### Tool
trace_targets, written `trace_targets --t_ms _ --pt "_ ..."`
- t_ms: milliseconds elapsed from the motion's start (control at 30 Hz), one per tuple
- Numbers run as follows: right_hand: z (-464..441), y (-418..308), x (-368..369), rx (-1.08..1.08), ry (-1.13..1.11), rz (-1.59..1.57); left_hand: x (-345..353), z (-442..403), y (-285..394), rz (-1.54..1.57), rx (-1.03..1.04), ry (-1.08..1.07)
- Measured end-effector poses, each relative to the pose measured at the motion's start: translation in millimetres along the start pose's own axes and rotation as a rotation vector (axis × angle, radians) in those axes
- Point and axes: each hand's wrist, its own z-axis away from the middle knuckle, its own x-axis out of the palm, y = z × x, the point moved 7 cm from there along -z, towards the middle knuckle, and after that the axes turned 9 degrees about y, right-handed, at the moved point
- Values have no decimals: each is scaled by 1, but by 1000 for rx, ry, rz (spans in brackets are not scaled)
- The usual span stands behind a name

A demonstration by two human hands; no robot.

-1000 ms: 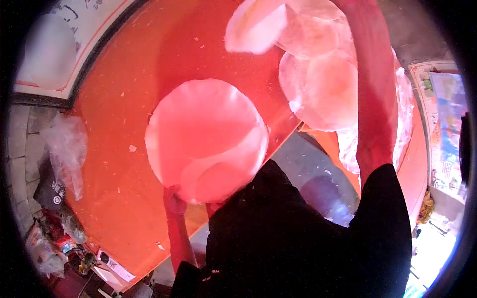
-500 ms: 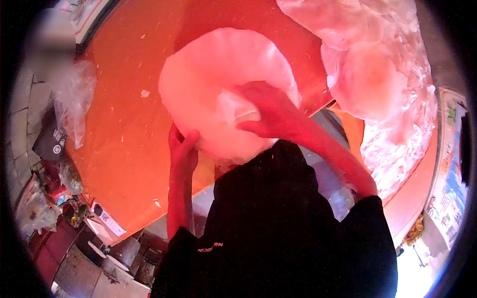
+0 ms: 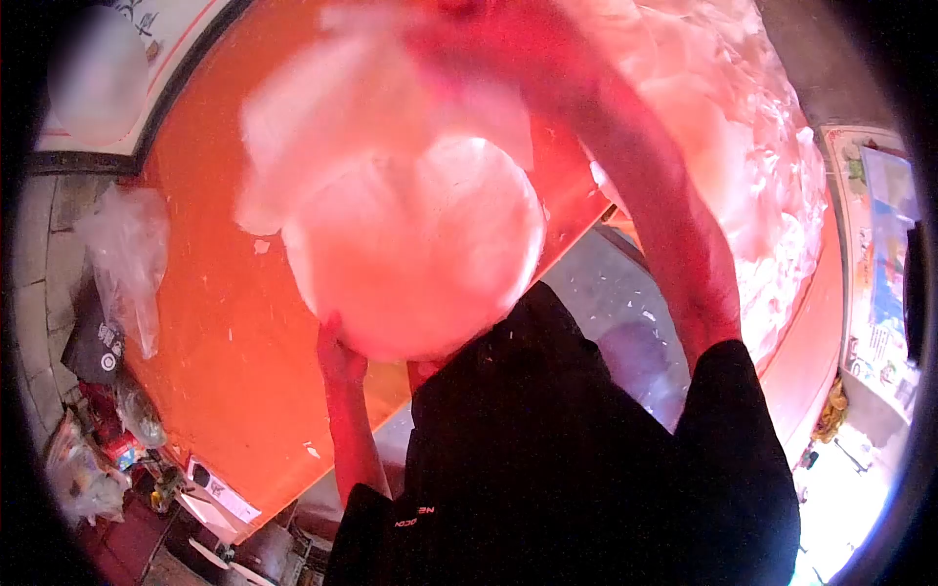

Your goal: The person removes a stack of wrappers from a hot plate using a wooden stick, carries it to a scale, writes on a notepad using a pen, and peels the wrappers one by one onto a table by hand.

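A pale round stack of thin sheets (image 3: pixel 410 254) lies in front of me, pink under the red light; what the sheets are made of I cannot tell. My left hand (image 3: pixel 342 354) grips its near left edge, thumb on top and the other fingers mostly hidden. Beyond the stack, my right hand (image 3: pixel 479 49) is smeared by motion at the top of the view. A thin pale sheet (image 3: pixel 293 127) hangs from it, blurred, over the stack's far side; the fingertips cannot be made out clearly.
An orange tabletop (image 3: pixel 225 342) carries small white scraps. Crumpled, thin translucent sheets (image 3: pixel 723 146) are heaped at the right. A clear plastic bag (image 3: pixel 132 254) hangs by the left edge. Bags and clutter (image 3: pixel 88 469) stand at lower left, and a printed poster (image 3: pixel 884 254) is far right.
My right hand has moved up and away from the stack's middle, lifting a thin sheet with it. The round stack underneath now shows. My left hand stays at the near left edge.
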Motion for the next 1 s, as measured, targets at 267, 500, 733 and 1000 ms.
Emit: trace_targets --t_ms 267,500,733,1000 --pt "4 89 -218 -3 499 -518 -23 -14 -11 -144 -24 138" --pt "124 273 -217 532 851 38 -19 -13 -10 -128 -16 144" --pt "23 158 -228 156 740 -296 -18 -10 9 -246 128 134" --pt "110 270 -272 72 724 221 -55 13 75 -147 121 59"
